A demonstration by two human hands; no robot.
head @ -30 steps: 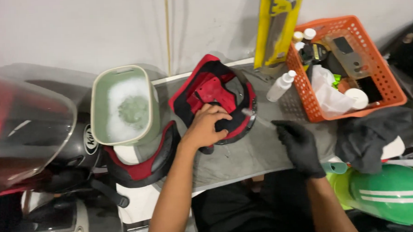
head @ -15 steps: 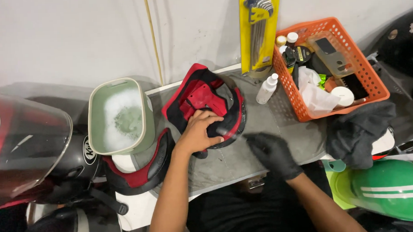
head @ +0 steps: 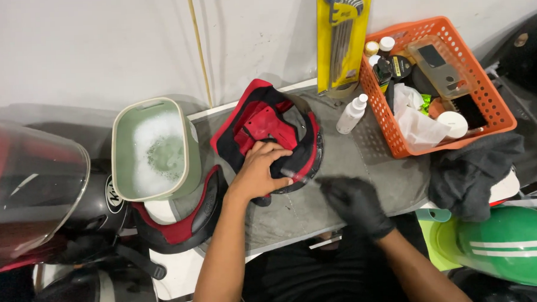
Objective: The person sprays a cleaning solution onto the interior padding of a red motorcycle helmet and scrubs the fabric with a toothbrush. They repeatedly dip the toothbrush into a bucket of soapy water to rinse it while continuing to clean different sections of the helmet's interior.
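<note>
A red and black helmet liner lies on the grey table mat. My bare left hand presses on its near edge and grips it. My right hand, in a black glove, is blurred just right of the liner; it holds a thin brush-like tool whose tip touches the liner's rim beside my left fingers. A pale green tub of soapy water stands to the left.
An orange basket of bottles and rags sits at the right, with a white spray bottle beside it. A yellow hex key pack leans on the wall. Dark cloth, a green helmet and a red-visored helmet surround the table.
My gloved right hand has moved left toward the liner, bringing the thin tool to its rim. My left hand stays on the liner.
</note>
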